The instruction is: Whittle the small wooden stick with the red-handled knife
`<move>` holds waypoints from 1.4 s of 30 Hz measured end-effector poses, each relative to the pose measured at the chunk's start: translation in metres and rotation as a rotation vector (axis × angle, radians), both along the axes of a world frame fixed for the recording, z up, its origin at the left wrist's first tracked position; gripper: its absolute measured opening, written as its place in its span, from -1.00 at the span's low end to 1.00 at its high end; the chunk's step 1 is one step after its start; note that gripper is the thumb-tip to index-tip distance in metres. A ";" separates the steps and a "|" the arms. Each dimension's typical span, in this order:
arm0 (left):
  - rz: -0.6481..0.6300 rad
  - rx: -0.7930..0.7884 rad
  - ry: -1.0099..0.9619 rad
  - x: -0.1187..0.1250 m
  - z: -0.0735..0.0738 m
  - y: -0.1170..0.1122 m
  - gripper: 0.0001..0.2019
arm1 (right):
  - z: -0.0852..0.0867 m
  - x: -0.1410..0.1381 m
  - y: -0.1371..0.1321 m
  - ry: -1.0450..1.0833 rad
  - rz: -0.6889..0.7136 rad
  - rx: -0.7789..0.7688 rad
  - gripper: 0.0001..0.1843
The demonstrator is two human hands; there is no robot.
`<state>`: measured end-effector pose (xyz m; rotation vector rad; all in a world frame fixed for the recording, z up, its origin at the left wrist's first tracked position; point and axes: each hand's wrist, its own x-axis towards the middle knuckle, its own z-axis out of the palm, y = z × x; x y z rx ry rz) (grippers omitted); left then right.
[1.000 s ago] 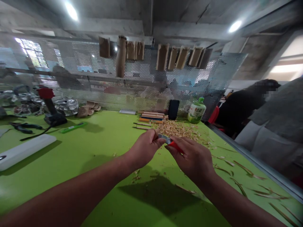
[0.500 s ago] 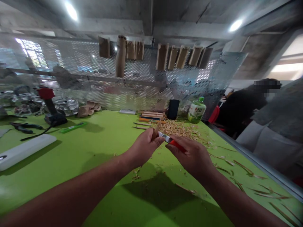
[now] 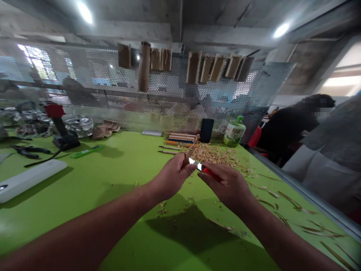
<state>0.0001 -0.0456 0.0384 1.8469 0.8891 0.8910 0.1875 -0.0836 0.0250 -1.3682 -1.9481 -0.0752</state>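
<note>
My left hand (image 3: 172, 177) is shut around a thin wooden stick (image 3: 189, 151), whose upper end pokes out past the fingers, tilted to the right. My right hand (image 3: 228, 186) grips a red-handled utility knife (image 3: 209, 172) with its bright steel blade (image 3: 196, 165) reaching toward the stick. The blade's tip sits right by the left fingers, and the contact point is hidden. A heap of pale wood shavings (image 3: 211, 154) lies on the green workbench (image 3: 118, 210) just beyond my hands.
Loose shavings dot the bench to the right, by its metal edge (image 3: 307, 199). Wooden sticks (image 3: 169, 150), a black phone (image 3: 207, 130) and a green bottle (image 3: 234, 132) stand behind the heap. Pliers (image 3: 29, 151) and a white bar (image 3: 29, 180) lie left. A person (image 3: 324, 150) stands right.
The wooden stick now shows more clearly above my left hand, and the knife blade catches more light. Both hands have stayed almost in place.
</note>
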 end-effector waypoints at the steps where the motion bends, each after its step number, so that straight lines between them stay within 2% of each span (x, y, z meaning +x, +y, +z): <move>1: 0.006 0.010 0.004 0.000 0.000 0.000 -0.76 | 0.000 0.000 0.000 0.005 0.001 -0.010 -0.63; 8: 0.053 0.095 0.018 0.001 -0.003 0.001 -0.75 | 0.002 -0.001 0.000 0.035 0.018 -0.061 -0.63; 16: 0.105 0.080 -0.035 0.005 -0.006 -0.003 -0.77 | -0.004 -0.005 -0.005 -0.006 -0.062 0.042 -0.62; 25: 0.106 -0.042 -0.101 0.006 -0.002 -0.008 -0.82 | -0.001 -0.008 -0.009 -0.162 -0.141 0.148 -0.61; 36: 0.085 -0.048 -0.131 0.005 0.002 -0.010 -0.82 | -0.002 -0.009 -0.013 -0.257 -0.183 0.282 -0.64; 42: 0.046 -0.095 -0.178 0.006 -0.001 -0.010 -0.82 | -0.002 -0.009 -0.013 -0.301 -0.197 0.347 -0.65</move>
